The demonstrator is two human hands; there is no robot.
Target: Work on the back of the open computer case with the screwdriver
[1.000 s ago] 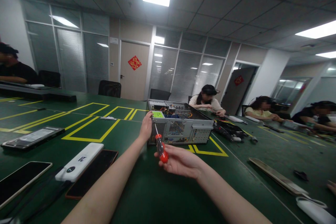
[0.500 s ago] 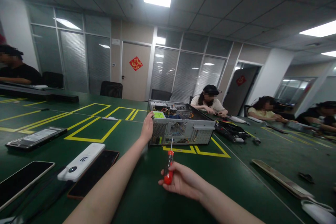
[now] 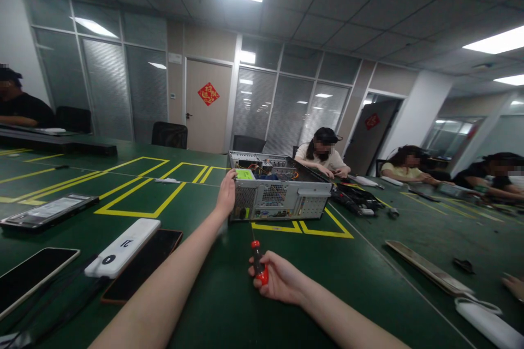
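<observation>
at lower centre, gripping screwdriver (image 3: 256, 252) with right hand (image 3: 279, 278); mid-frame, apparently steadying computer case (image 3: 290, 207) with left hand (image 3: 226, 195), unclear whether clenched.

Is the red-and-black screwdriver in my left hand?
No, your right hand grips the red-and-black screwdriver, while your left hand is against the side of the desktop computer case.

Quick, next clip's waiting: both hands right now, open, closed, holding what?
Left hand: against the computer case; whether its grip is closed cannot be told.
Right hand: closed, holding the screwdriver by its handle.
</observation>
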